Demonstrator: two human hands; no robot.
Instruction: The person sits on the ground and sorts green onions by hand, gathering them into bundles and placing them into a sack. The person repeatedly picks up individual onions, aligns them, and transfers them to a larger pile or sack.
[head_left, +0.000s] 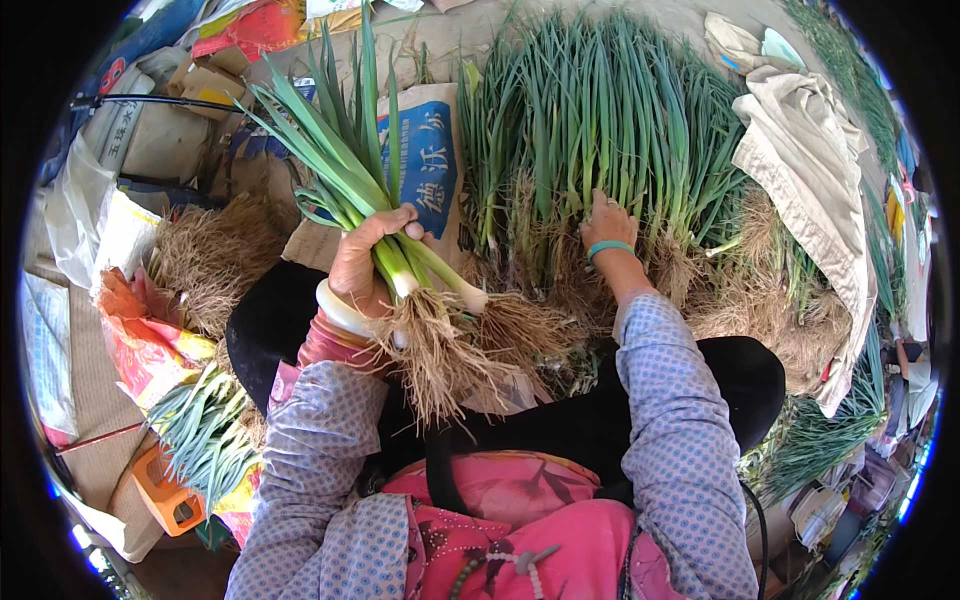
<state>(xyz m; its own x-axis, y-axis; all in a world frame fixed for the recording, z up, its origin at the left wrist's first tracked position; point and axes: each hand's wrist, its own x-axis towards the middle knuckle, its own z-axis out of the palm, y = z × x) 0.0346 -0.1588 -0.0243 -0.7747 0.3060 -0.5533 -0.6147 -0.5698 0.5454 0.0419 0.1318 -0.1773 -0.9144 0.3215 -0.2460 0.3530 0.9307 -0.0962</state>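
Note:
My left hand is closed around a bundle of green onions, its leaves pointing up and left and its brown roots hanging down over my lap. A white bangle circles that wrist. My right hand reaches into a large heap of green onions ahead of me, its fingers at the pale lower stems; whether they grip a stem cannot be told. A teal band is on the right wrist. Between the bundle and the heap lies a sack with a blue printed panel.
At the left are a pile of rooted onions, a red and yellow bag, smaller green onions and an orange plastic container. A beige cloth covers onions at the right. Cardboard boxes stand upper left.

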